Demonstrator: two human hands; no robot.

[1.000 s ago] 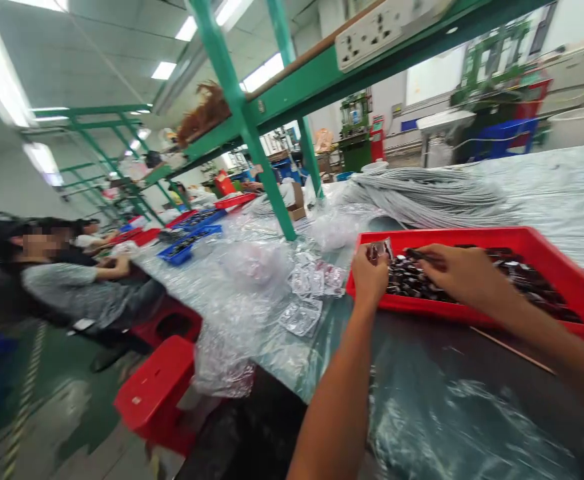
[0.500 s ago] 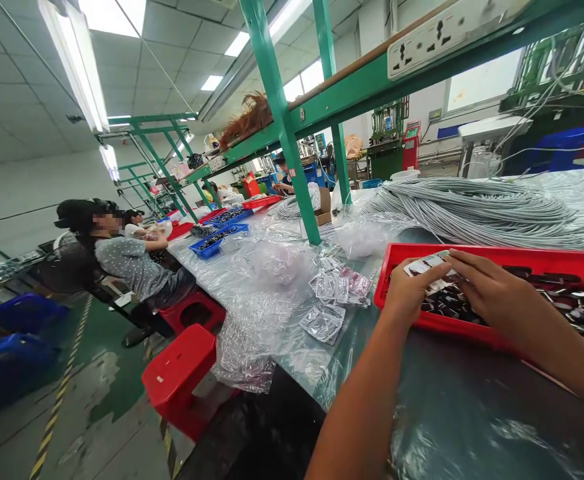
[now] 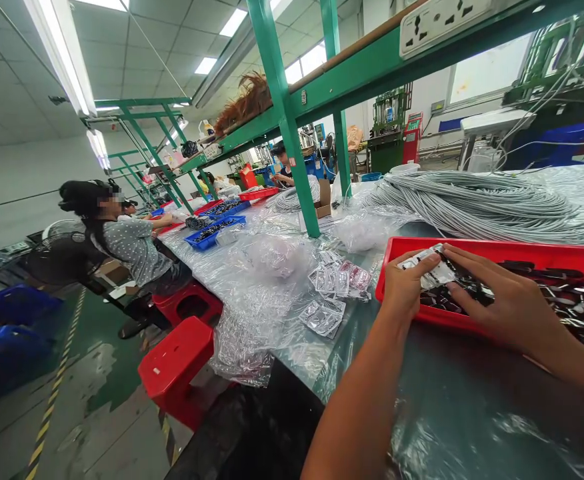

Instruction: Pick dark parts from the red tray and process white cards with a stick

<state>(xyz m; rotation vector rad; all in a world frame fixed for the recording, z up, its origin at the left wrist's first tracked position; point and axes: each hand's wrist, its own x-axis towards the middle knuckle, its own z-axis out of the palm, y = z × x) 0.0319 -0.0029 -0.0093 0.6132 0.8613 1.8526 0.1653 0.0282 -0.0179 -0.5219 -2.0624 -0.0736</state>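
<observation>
A small clear plastic packet with white and silver print point(image 3: 438, 272) is held up over the near left part of a red bin point(image 3: 472, 249). My left hand point(image 3: 403, 285) grips its left side, thumb on top. At its right edge, my right hand point(image 3: 509, 300) has fingertips on the far corner and its thumb near the close corner, closed about it. Beneath the hands, the bin holds many small dark, shiny pieces point(image 3: 567, 293); their exact kind is unclear. Left of the bin lie several similar flat packets point(image 3: 323, 316) on the plastic-covered table point(image 3: 452, 400).
Coiled grey cable point(image 3: 472, 203) lies behind the bin. A green post point(image 3: 299, 173) rises from the table. Crumpled clear plastic point(image 3: 272, 260) and blue trays point(image 3: 215, 230) are to the left. A red stool point(image 3: 176, 360) stands beside the table; a co-worker point(image 3: 127, 247) sits beyond.
The packet has tilted and more of its face shows between my hands. My right thumb has come down to its near edge. The whole view has shifted slightly.
</observation>
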